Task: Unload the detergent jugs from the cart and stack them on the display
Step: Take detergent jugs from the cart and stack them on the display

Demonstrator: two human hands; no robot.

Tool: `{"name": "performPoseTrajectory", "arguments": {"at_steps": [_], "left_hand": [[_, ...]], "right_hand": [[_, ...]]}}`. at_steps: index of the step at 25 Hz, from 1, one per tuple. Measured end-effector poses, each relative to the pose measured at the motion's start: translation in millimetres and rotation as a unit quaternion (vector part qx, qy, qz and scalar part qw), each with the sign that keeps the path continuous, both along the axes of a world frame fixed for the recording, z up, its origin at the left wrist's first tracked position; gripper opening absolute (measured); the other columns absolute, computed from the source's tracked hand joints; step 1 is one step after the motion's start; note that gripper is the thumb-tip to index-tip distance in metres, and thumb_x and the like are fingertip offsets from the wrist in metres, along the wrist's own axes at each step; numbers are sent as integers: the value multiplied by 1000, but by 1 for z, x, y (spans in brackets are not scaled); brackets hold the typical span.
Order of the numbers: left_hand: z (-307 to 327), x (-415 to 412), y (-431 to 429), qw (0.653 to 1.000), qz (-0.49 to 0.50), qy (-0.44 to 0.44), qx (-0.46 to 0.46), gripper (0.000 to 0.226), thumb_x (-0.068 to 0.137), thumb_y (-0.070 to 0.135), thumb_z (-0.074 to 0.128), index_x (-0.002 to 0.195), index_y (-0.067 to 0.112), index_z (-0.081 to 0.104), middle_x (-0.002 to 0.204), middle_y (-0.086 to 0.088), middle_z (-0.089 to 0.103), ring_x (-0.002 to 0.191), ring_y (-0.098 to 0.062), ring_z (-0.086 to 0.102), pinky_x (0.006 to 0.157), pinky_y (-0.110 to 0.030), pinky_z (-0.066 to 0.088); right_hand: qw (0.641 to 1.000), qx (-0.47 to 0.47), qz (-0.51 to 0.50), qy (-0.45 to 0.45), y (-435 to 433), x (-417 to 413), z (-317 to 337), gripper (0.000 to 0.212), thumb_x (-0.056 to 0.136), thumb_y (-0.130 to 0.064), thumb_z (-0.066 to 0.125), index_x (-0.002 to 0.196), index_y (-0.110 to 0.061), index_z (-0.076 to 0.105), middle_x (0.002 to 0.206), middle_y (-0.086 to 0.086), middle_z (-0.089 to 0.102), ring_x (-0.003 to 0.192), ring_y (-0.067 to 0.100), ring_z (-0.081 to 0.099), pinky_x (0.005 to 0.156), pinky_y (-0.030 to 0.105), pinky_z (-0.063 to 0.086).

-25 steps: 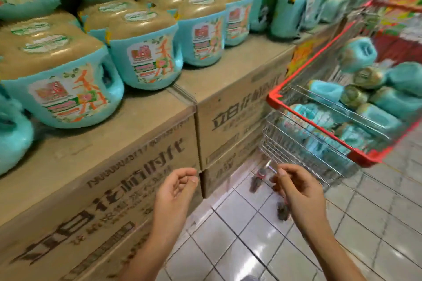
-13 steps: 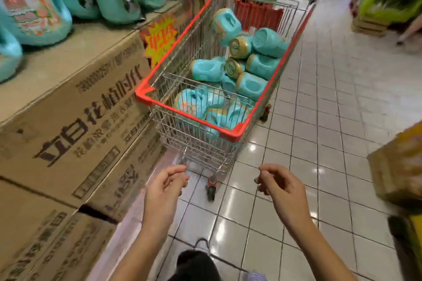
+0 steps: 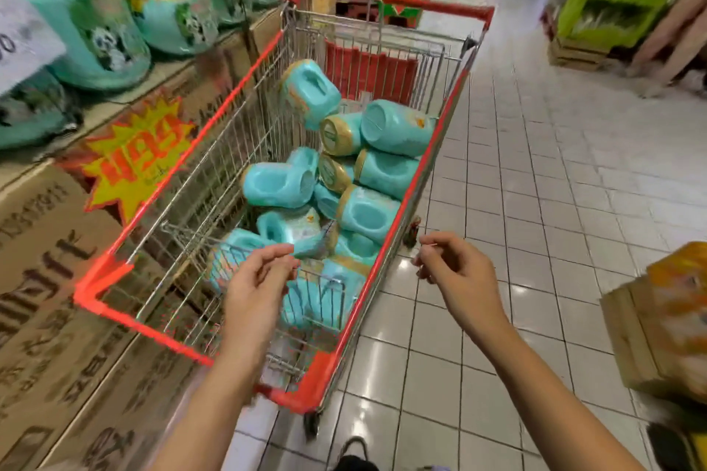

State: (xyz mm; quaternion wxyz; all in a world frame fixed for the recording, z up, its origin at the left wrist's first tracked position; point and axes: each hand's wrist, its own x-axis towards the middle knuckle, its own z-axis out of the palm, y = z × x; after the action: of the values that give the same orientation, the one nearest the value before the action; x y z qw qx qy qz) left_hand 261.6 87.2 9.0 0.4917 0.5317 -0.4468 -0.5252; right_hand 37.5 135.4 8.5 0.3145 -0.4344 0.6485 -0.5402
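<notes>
**Two empty hands at the cart's near end**

Both hands are free. The left hand [image 3: 256, 279] hangs over the near end of the cart [image 3: 153, 329], inside its red rim, with its fingers loosely curled, thumb close to the forefinger, and nothing in its hold. The right hand [image 3: 459, 271] is just outside the cart's right rim, above the tiled floor [image 3: 574, 203], curled just as loosely and also holding nothing.

The detergent jugs [image 3: 367, 212] lie heaped on their sides in the cart, turquoise with gold caps. The pile runs from the near end along the right side towards the far end, and one jug leans against the left wall near the far end.

Beside the cart's left edge is the display [image 3: 46, 279], made of printed cardboard boxes. More turquoise jugs [image 3: 88, 23] stand on top of it. A yellow and red starburst sign [image 3: 137, 157] is fixed to the front of a box.
</notes>
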Motion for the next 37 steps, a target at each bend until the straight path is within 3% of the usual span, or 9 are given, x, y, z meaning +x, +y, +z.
{"name": "performPoseTrajectory", "arguments": {"at_steps": [7,12,18,20,23,26,30,33,37], "left_hand": [[6,-115,-147,1000,13,-9,21,14,92,5,58,99,16,63,83,-5,64,73,-7,58,65,-16,44],[-11,-195,-254,996,76,-5,45,13,91,12,60,103,18,62,78,4,61,65,-3,55,55,-11,43],[-52,-255,-337,983,85,-7,162,43,87,33,68,123,18,50,93,10,60,65,11,59,57,-11,44],[-65,-265,-355,978,71,4,195,71,71,49,77,128,18,48,114,1,65,87,3,65,74,-16,50],[-78,-279,-375,970,30,-7,242,114,49,64,82,145,23,34,130,5,53,100,-5,59,84,-24,48],[-87,-292,-381,967,54,-61,241,120,41,72,80,143,27,36,129,7,52,108,-13,56,94,-31,46],[-92,-291,-373,968,108,34,222,107,35,59,85,131,29,51,125,-4,64,110,-27,64,95,-51,51],[-84,-272,-366,968,126,112,185,84,38,42,89,117,36,59,112,-4,72,100,-27,70,86,-47,57],[-52,-233,-359,974,123,123,145,87,36,34,87,118,37,59,106,-4,72,85,-18,73,62,-26,56]], "right_hand": [[997,-17,14,71,-183,-113,14,13,91,-10,58,95,-22,62,78,6,65,70,17,64,70,39,55],[975,-34,71,206,-324,-183,12,21,93,-18,56,112,-15,63,93,-4,64,73,-7,57,68,9,45],[908,169,243,298,-466,-211,-13,47,94,-30,57,135,-9,48,137,12,53,122,26,51,95,29,38],[879,254,265,306,-496,-217,-30,64,91,-40,60,142,-7,38,145,16,44,129,32,45,103,35,38],[860,354,270,250,-517,-226,-56,87,86,-59,58,148,-6,27,149,18,38,130,37,44,107,47,39],[845,402,309,168,-523,-230,-68,79,86,-60,57,142,-8,35,141,16,48,120,35,53,101,50,45],[857,384,293,179,-519,-236,-61,90,69,-69,68,141,-21,42,141,11,48,121,32,53,104,46,44],[878,341,282,182,-505,-237,-50,82,70,-65,71,138,-28,45,138,10,49,119,29,55,100,44,47],[910,285,301,13,-489,-238,-25,69,69,-53,76,129,-27,53,113,4,67,89,15,69,69,29,54]]}}
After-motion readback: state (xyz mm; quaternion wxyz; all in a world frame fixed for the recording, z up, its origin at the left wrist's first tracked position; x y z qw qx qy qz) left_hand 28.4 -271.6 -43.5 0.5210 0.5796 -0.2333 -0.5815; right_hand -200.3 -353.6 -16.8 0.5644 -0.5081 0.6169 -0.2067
